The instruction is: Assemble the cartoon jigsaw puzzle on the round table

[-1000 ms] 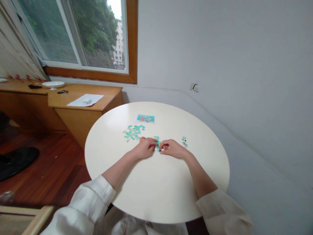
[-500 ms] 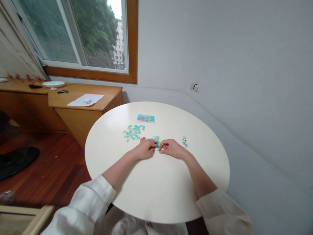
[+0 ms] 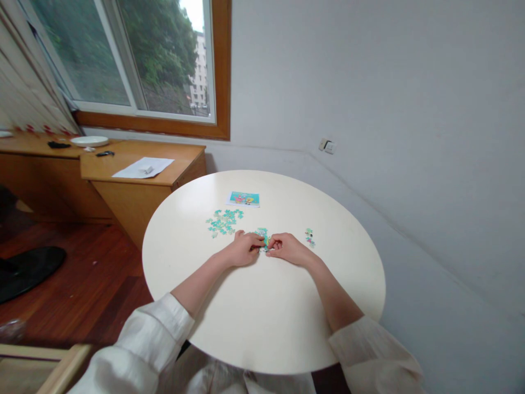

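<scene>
Between my hands lies a small cluster of jigsaw puzzle pieces (image 3: 263, 232), teal and multicoloured, partly hidden under my fingers. My left hand (image 3: 243, 249) rests on the table with its fingers curled onto the cluster's left side, holding it. On the other side, my right hand (image 3: 289, 249) pinches thumb and forefinger at the lower right edge of the cluster, on a jigsaw puzzle piece that is mostly covered. Beyond my left hand, a pile of loose teal puzzle pieces (image 3: 225, 222) is spread out. A few multicoloured pieces (image 3: 310, 237) lie to the right of my right hand.
A picture card (image 3: 245, 199) with cartoon figures lies toward the back of the round white table (image 3: 262, 317). At the left, a wooden cabinet (image 3: 127, 200) carries a paper sheet (image 3: 158, 165) and a white plate (image 3: 90, 141). A wall stands close on the right.
My right fingertips have shifted very slightly at the cluster's edge, the fingers a little more closed together. My left hand and the loose pieces stay where they were.
</scene>
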`<act>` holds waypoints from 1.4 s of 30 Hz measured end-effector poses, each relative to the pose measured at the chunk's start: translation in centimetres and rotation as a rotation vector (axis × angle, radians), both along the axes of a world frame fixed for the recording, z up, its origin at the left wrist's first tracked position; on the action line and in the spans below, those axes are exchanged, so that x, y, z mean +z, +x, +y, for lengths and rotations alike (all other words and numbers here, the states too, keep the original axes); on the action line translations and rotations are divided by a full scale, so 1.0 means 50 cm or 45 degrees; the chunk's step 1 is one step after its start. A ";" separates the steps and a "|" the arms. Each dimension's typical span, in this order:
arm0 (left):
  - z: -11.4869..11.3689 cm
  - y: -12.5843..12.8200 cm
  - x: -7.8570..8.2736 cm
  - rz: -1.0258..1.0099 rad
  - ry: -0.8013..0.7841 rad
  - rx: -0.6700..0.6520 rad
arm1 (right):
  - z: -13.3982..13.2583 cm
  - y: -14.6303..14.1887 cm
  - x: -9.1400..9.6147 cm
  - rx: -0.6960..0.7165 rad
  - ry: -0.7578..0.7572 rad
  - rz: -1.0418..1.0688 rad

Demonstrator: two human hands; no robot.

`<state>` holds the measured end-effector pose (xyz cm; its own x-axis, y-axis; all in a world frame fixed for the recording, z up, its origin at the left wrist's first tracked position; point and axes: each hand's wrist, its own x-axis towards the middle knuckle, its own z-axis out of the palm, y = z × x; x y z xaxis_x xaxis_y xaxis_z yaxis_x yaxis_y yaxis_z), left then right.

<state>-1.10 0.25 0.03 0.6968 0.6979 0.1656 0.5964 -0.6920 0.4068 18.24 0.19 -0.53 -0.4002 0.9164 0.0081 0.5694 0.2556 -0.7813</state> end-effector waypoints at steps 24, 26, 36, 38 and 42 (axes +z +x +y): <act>0.001 0.000 -0.003 -0.042 -0.056 0.029 | 0.001 0.009 0.007 0.022 0.075 -0.063; 0.002 -0.001 -0.005 -0.050 -0.064 0.035 | 0.001 0.009 0.007 0.017 0.080 -0.060; 0.007 -0.001 -0.011 -0.019 -0.069 0.065 | 0.003 0.007 0.003 0.002 0.078 -0.077; 0.007 0.000 -0.010 -0.004 -0.064 0.070 | 0.003 0.006 0.003 -0.003 0.079 -0.084; 0.006 0.001 -0.010 0.026 -0.048 0.067 | 0.001 0.006 0.006 0.003 0.073 -0.095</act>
